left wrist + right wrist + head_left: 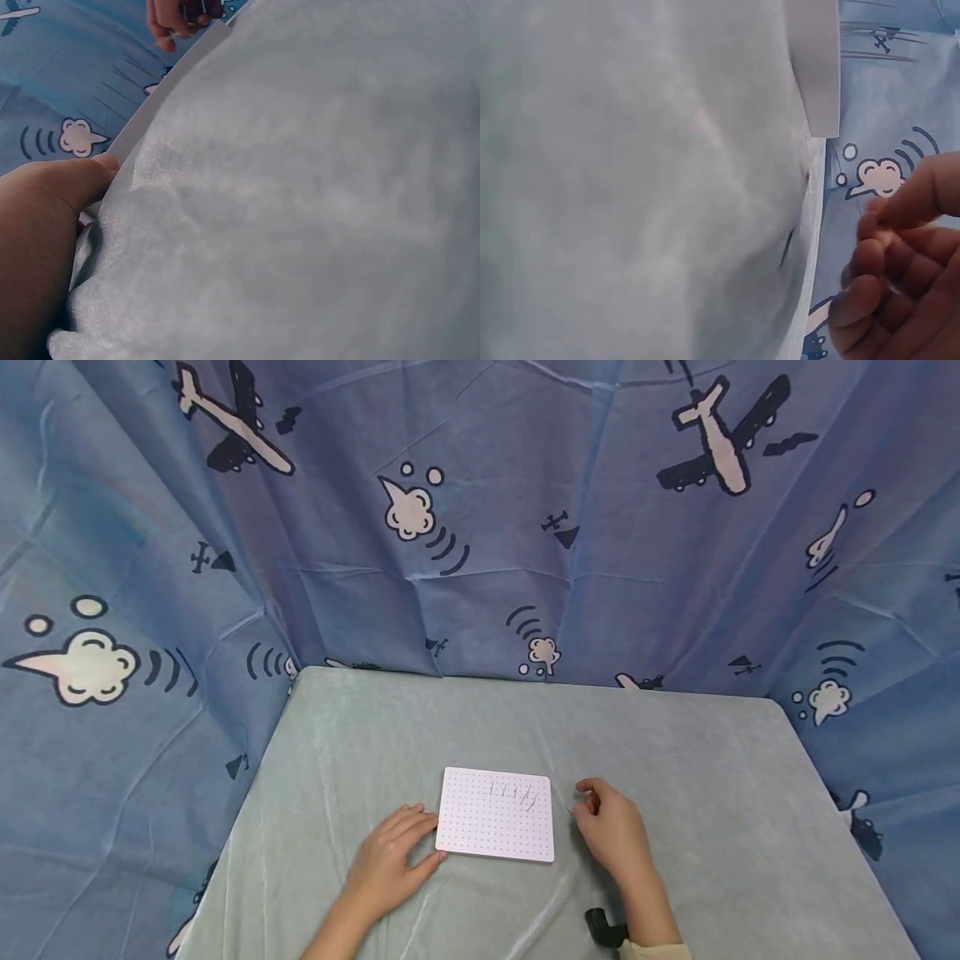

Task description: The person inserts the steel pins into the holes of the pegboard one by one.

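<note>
A white pegboard with rows of small holes lies on the cloth-covered table. Several thin dark needle-like pieces show in its far right part. My left hand rests beside the board, relaxed fingers touching its left edge and thumb against the near left corner. To the right of the board and apart from it is my right hand, its fingers loosely curled with thumb and forefinger close together. Whether a thin piece lies between these fingertips I cannot tell.
Pale green-grey cloth with soft folds covers the table. A thin dark streak shows on it near the right hand. Behind and at both sides hangs a blue curtain printed with planes and clouds. A black device sits at the right wrist.
</note>
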Tool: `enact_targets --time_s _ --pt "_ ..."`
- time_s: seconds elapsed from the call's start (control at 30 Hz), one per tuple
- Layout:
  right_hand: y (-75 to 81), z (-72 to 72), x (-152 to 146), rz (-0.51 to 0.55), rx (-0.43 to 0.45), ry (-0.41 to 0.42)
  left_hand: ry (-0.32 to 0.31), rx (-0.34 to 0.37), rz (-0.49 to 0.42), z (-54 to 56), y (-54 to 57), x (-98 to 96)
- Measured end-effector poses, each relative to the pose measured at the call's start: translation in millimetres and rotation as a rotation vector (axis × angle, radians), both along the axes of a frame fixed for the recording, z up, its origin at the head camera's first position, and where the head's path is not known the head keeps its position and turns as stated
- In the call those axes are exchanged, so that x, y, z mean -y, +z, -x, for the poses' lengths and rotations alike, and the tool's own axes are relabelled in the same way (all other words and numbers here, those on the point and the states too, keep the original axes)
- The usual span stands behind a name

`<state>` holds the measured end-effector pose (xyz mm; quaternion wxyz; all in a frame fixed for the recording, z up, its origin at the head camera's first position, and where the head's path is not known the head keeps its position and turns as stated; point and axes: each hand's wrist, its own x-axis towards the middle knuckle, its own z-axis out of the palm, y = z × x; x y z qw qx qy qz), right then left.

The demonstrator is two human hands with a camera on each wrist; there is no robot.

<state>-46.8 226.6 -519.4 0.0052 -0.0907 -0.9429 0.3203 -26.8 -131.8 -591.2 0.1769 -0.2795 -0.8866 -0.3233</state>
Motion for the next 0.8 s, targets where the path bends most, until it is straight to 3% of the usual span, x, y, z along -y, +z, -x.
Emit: enact_targets --time_s 0.17,0.33,0.8 --pt "3.1 -0.6 5.6 0.056 -0.105 -0.038 0.002 0.009 0.004 -0.1 -0.3 0.9" --pt "5.7 -0.7 11.3 0.117 -0.143 -0.055 0.003 0.007 0.002 0.1 -0.4 1.1" --pt "2.8 -2.4 31.2 0.223 -0.268 0.055 0.004 0.021 0.004 -0.6 -0.9 1.6"
